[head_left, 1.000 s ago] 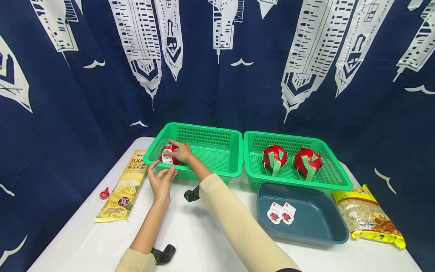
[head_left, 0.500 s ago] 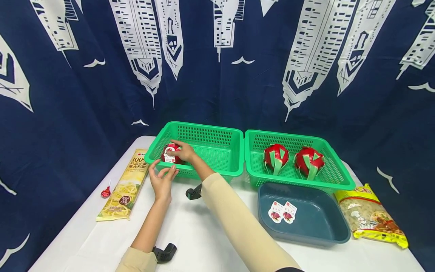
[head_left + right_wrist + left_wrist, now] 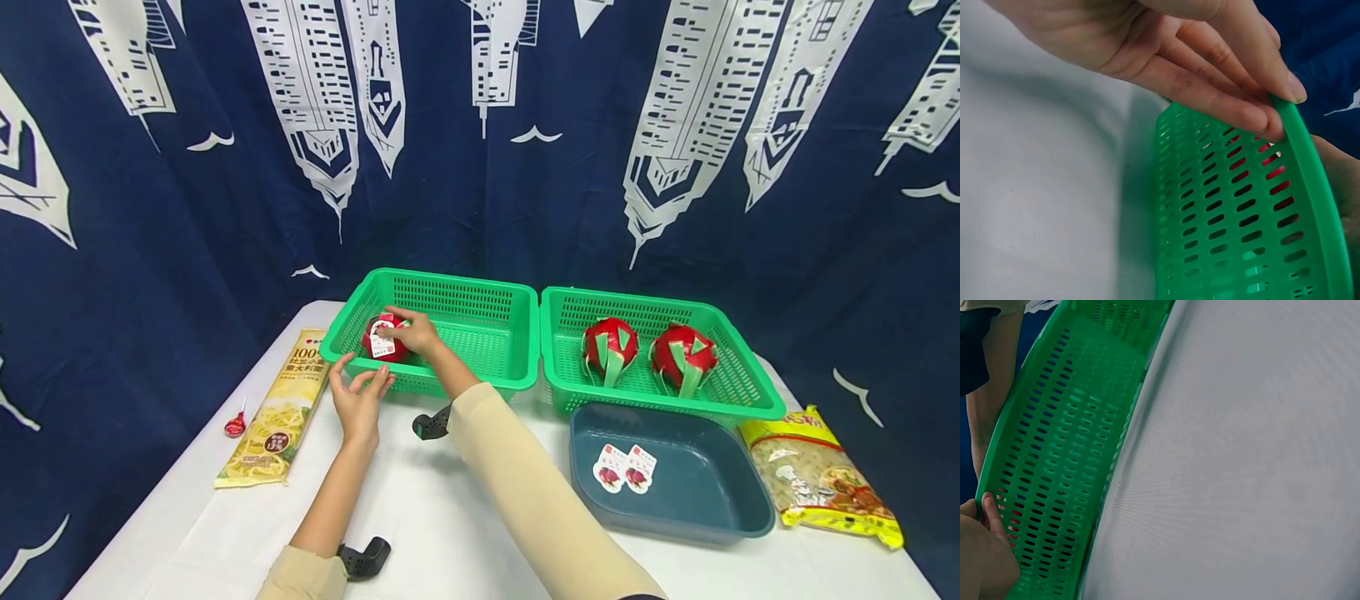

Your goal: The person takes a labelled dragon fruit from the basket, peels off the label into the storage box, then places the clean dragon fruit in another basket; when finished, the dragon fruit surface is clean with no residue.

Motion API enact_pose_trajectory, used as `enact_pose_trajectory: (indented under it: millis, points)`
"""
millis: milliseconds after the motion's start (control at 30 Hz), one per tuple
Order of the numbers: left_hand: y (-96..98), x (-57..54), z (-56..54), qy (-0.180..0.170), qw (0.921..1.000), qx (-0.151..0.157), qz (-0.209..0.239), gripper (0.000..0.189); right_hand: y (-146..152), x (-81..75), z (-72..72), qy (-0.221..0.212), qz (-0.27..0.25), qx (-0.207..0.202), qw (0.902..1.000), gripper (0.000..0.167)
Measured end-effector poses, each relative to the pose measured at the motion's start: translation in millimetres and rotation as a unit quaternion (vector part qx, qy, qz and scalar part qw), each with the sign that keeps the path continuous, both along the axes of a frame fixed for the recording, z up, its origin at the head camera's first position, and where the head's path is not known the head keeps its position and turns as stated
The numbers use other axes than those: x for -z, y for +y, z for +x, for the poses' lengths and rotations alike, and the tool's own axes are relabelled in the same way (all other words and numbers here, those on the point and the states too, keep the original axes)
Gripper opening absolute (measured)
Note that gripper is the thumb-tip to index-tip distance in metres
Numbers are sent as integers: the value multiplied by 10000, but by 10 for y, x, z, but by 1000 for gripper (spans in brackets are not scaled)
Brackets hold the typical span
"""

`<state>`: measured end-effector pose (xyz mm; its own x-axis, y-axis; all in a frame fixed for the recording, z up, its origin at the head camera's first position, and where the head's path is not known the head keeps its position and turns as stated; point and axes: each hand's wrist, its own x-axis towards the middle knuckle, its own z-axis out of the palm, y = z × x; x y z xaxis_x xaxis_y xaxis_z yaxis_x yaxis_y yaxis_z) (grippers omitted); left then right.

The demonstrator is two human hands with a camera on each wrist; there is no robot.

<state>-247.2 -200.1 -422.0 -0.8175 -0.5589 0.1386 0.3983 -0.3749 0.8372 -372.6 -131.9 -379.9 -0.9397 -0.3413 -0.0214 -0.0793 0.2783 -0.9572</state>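
A red toy dragon fruit (image 3: 396, 350) sits inside the left green basket (image 3: 472, 385), near its left end, with a white fruit-print sticker (image 3: 382, 337) on its near side. My right hand (image 3: 418, 333) reaches over the rim and grips this fruit, thumb on the sticker and the other fingers round the back. Outside the near wall, my left hand (image 3: 358, 404) holds the basket rim between thumb and fingers. The right wrist view shows the left hand (image 3: 1210, 69) at that rim, red showing through the slots behind. In the left wrist view the left hand (image 3: 988, 556) is at lower left.
A second green basket (image 3: 660, 406) to the right holds two more dragon fruits (image 3: 681, 358). Before it stands a blue-grey tray (image 3: 697, 492) with two stickers (image 3: 624, 468). A noodle packet (image 3: 277, 417) and lollipop (image 3: 235, 426) lie left; a yellow bag (image 3: 817, 475) lies right.
My right hand has shifted the dragon fruit slightly to the right and turned it, so more of its sticker shows. My left hand stays at the rim.
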Motion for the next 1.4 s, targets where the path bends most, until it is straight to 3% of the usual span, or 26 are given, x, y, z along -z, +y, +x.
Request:
enact_pose_trajectory:
  millis: [233,367,467,633,767,900,1000,1100,1267,1400]
  points:
    - [35,-4,14,-118,9999,102,-11,63,208,-119,51,328,-248,13,9992,54]
    - [12,-32,6,-137,9999,52,-10,61,389,-353,65,525,-479,1,9975,54]
    - [9,-51,-1,-156,9999,58,40,61,597,-588,131,505,-1034,43,9934,53]
    - [24,-67,9,-252,9996,73,69,64,1076,-915,430,583,-2021,-41,9776,52]
    - [36,-80,30,-372,9993,-8,-4,60,1529,-991,830,1165,-1841,-386,9752,54]
    - [53,-91,39,-449,9989,40,-83,58,1945,-960,1339,1720,-1111,-614,9769,57]
    - [51,-95,39,-462,9988,47,-134,61,2133,-912,1715,1685,-687,-823,9799,57]
    - [59,-103,35,-508,9986,40,-164,63,2239,-792,2007,1321,-412,-1089,9844,57]
    - [56,-124,47,-552,9984,71,-84,58,2282,-327,2149,306,-298,-1378,9895,56]
    - [56,-129,53,-544,9985,79,36,59,2238,-12,2129,-25,-189,-1457,9891,55]
